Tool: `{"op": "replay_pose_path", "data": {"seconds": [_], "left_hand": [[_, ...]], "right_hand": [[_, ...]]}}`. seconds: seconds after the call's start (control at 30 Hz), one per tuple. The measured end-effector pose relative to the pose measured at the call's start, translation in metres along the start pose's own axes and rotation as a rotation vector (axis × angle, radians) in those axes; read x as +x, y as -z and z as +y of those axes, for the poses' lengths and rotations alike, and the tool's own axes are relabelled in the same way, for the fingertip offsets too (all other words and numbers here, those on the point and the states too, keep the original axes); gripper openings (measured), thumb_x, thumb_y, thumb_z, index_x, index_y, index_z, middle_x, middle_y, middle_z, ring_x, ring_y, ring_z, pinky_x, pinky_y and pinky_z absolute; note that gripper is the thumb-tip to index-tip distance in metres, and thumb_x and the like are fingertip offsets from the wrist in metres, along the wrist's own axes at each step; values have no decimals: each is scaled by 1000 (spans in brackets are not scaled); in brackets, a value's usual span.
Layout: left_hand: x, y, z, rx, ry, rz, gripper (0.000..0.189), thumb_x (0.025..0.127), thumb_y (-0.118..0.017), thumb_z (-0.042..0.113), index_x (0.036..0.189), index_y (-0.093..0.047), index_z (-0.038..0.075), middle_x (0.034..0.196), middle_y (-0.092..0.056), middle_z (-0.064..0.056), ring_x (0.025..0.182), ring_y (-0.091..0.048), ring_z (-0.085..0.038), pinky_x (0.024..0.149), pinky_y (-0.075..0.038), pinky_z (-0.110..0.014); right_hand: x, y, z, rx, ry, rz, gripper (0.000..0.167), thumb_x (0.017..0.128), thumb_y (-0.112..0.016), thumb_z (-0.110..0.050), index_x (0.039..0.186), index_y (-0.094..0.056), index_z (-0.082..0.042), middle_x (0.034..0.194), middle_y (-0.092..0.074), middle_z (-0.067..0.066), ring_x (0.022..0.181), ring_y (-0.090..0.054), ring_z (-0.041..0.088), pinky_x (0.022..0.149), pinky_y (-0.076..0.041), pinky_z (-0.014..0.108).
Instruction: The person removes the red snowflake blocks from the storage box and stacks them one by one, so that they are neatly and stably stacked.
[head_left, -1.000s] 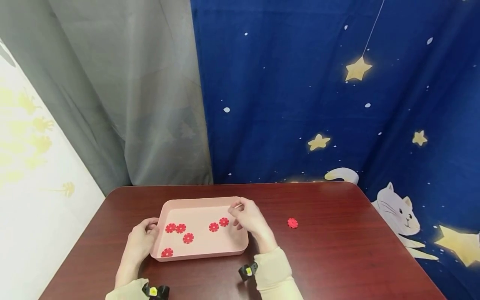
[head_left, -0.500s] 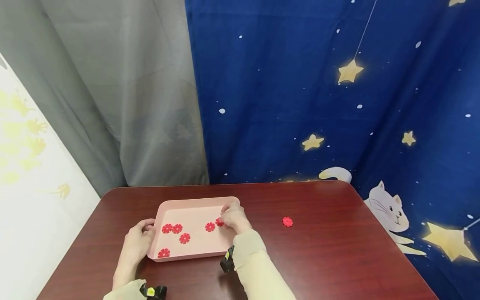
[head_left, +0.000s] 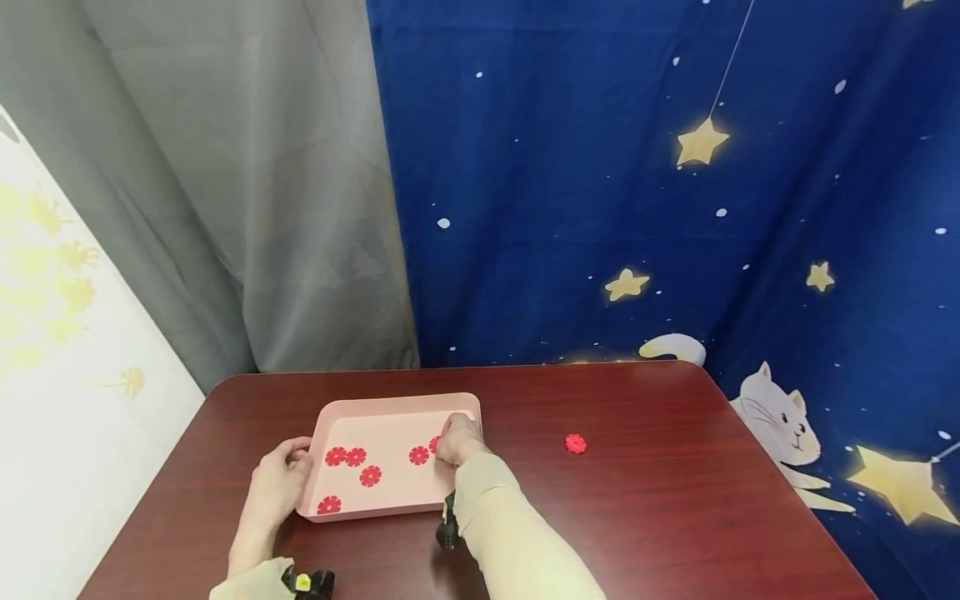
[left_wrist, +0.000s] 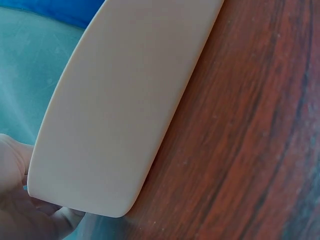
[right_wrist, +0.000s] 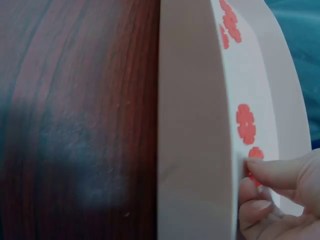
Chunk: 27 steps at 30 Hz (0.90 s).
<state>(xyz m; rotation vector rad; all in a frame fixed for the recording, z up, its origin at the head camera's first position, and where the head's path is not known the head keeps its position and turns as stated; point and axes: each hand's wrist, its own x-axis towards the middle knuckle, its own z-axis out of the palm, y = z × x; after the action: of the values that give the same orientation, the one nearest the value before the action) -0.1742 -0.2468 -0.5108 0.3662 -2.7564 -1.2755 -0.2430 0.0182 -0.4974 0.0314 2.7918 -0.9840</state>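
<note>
A pale pink tray (head_left: 397, 505) lies on the table, with several red notched snowflake discs (head_left: 371, 476) scattered flat inside it. My left hand (head_left: 277, 483) holds the tray's left side; in the left wrist view its fingers (left_wrist: 65, 220) curl at the tray's end, partly hidden by the wall. Inside the tray's right part, my right hand (head_left: 460, 439) pinches the rightmost red snowflake disc (right_wrist: 256, 152) between thumb and fingers, against the tray floor. Close on its left lies another disc (right_wrist: 246, 124). In the head view the right hand partly covers the pinched disc.
One more red disc (head_left: 575, 443) lies on the brown table (head_left: 660, 500), right of the tray. Behind the table hang a grey curtain (head_left: 322, 208) and a blue star-patterned curtain (head_left: 525, 167).
My right hand has come down into the tray from above its right side and taken hold of the rightmost disc, shifting it slightly left. My left hand stays at the tray's left side.
</note>
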Motion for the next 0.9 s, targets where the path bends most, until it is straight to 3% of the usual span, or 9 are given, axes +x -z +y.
{"op": "replay_pose_path", "data": {"seconds": [0.17,0.33,0.57,0.7,0.9], "left_hand": [[1,2,-1,2,-6,-5,36,101,-49,16,131,-52,-3,103,-57,-17,88,-54,-28,68,-44,-33],[0,3,0,-1,-1,-12,36,101,-49,15,132,-51,-3,104,-57,-18,89,-54,-28,68,-44,-32],[1,3,-2,-8,3,-25,37,102,-48,17,133,-50,-4,104,-56,-17,89,-54,-28,67,-44,-31],[2,2,-3,-12,7,-29,38,102,-48,18,133,-50,-3,103,-56,-17,88,-54,-27,66,-44,-30],[3,1,-3,-19,16,-29,38,102,-48,18,133,-50,-3,105,-56,-17,90,-54,-28,66,-44,-30]], "right_hand": [[0,-1,1,43,2,-12,34,69,-80,0,69,-48,-9,62,-50,4,61,-46,17,48,-39,23],[1,-1,1,195,-36,-78,28,78,-74,2,65,-51,-7,55,-59,7,42,-48,12,42,-39,22],[0,3,-4,347,-41,-152,20,83,-71,0,67,-60,-3,56,-62,11,43,-47,12,43,-36,23],[1,19,-13,466,7,-138,13,86,-67,3,74,-64,2,59,-63,12,46,-51,13,46,-40,24],[5,61,-29,624,68,-93,6,90,-62,3,85,-66,6,80,-68,20,51,-58,15,49,-45,24]]}}
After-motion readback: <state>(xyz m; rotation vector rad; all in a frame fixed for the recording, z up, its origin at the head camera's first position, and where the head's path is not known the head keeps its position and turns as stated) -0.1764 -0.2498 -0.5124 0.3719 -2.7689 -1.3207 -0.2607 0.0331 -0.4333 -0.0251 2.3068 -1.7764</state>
